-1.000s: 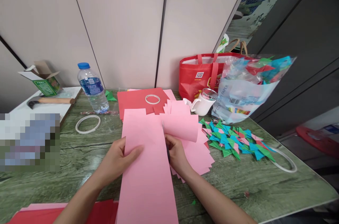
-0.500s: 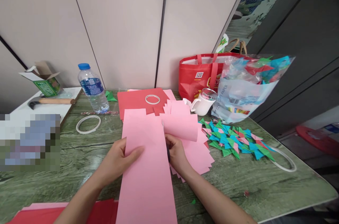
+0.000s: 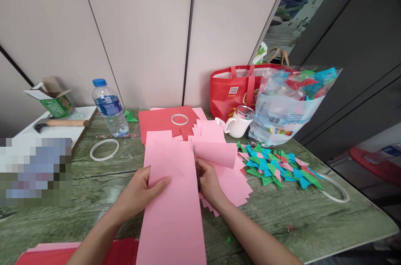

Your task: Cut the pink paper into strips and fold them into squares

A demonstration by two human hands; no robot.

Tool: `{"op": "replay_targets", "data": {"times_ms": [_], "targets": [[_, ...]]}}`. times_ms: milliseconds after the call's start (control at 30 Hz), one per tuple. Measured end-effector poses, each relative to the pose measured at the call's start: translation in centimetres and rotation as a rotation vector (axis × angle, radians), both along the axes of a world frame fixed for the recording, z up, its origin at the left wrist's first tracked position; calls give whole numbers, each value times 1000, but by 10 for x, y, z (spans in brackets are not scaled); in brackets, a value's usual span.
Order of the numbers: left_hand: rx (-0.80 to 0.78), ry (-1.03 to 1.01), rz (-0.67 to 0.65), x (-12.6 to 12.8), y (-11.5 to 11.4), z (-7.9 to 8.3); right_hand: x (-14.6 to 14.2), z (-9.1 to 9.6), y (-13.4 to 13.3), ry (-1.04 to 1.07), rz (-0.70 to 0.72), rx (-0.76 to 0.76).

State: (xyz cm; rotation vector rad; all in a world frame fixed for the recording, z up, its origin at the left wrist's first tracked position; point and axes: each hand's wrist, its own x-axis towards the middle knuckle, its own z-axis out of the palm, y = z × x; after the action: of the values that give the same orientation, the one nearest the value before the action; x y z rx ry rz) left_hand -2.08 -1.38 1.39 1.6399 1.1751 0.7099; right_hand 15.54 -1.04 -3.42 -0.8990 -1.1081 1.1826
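plastic bag (image 3: 291, 110): "COPY PAPER", 1 barcode (image 3: 274, 120) | red bag (image 3: 219, 98): 1 QR code (image 3: 233, 90)

The person's bare left hand (image 3: 140, 189), with a slim thumb rounded at the tip, and bare right hand (image 3: 208, 179), its fingers partly hidden, join at narrow bare wrists a smooth, slender, sleeveless left forearm (image 3: 102, 227) and matching right forearm (image 3: 250, 231), both gradually widening away from the wrists.

- Far side: pale panelled wall (image 3: 140, 26), dark seams (image 3: 190, 26).
- Near: green wood-grained table (image 3: 313, 223), pale-edged.
- Right: dark grey panelling (image 3: 354, 47).
- Light soft, even.
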Motion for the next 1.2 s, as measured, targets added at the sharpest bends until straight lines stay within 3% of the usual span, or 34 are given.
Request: {"op": "replay_targets", "data": {"times_ms": [1200], "targets": [[1,13,27,2,-2,4,1,-3,-1,-32,-34,-70]]}}
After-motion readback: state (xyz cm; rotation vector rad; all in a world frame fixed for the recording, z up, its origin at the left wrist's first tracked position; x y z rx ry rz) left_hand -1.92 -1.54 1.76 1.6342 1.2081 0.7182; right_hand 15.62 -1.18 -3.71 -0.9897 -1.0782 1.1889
